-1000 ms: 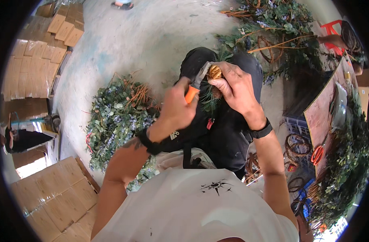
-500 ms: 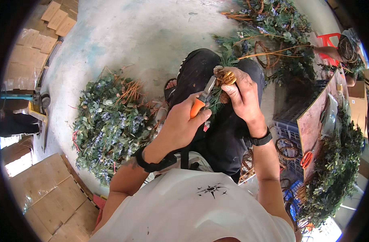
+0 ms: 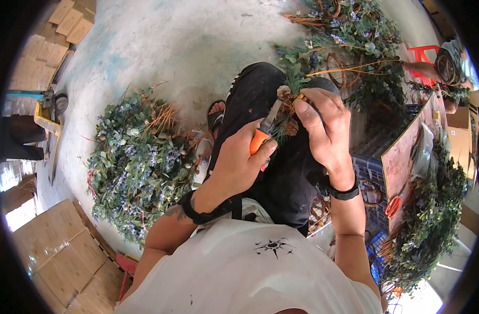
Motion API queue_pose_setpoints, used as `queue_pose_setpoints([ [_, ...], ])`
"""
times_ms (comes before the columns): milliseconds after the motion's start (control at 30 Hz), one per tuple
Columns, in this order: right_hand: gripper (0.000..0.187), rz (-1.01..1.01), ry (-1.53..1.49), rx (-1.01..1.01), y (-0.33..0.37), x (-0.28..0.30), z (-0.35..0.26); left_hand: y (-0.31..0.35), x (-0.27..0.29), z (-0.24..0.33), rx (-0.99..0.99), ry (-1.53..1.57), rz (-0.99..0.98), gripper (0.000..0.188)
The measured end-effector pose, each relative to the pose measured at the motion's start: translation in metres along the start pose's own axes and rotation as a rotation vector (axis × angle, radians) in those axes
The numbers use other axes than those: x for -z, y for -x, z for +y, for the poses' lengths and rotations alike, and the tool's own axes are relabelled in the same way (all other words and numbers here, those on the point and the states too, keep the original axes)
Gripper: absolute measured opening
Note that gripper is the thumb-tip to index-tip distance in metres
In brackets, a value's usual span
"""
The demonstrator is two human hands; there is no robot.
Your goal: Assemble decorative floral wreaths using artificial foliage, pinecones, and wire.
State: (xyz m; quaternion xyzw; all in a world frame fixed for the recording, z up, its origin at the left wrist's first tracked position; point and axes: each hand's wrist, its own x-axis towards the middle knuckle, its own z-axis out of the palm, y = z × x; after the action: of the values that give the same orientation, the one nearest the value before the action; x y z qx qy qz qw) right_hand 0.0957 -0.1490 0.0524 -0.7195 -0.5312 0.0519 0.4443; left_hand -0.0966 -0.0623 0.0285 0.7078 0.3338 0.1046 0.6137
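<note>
My left hand [image 3: 235, 161] is closed around orange-handled pliers [image 3: 259, 141], their metal jaws pointing up beside a small bunch of pine cones [image 3: 291, 127] and green needles [image 3: 296, 78]. The bunch sits over my black-trousered lap. Thumb and fingers of my right hand [image 3: 326, 125] pinch a small golden-brown piece [image 3: 301, 98] at the bunch's right side. My fingers hide most of that piece, so its kind is unclear. Whether the jaws grip anything I cannot tell.
A heap of leafy stems with blue flowers [image 3: 140, 162] lies on the floor at left. More greenery [image 3: 362, 39] lies ahead. At right are blue crates [image 3: 367, 170], a board [image 3: 407, 152], red-handled scissors [image 3: 393, 206] and a co-worker's arm [image 3: 423, 69]. Cardboard boxes [image 3: 56, 246] stand at left.
My right hand has turned and closed over the golden-brown piece, which showed more before. More of the pine cones now shows. The pliers stay beside the bunch in my left hand.
</note>
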Motion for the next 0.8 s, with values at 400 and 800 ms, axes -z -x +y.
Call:
queue_pose_setpoints([
  [400,0.022,0.053,-0.35,-0.152,0.014,-0.013,0.015,-0.002,-0.003,-0.005,-0.067,0.001,-0.003,0.026],
  [800,0.026,0.029,-0.466,-0.219,0.015,-0.015,0.014,-0.006,-0.005,-0.01,-0.213,-0.156,0.043,0.025],
])
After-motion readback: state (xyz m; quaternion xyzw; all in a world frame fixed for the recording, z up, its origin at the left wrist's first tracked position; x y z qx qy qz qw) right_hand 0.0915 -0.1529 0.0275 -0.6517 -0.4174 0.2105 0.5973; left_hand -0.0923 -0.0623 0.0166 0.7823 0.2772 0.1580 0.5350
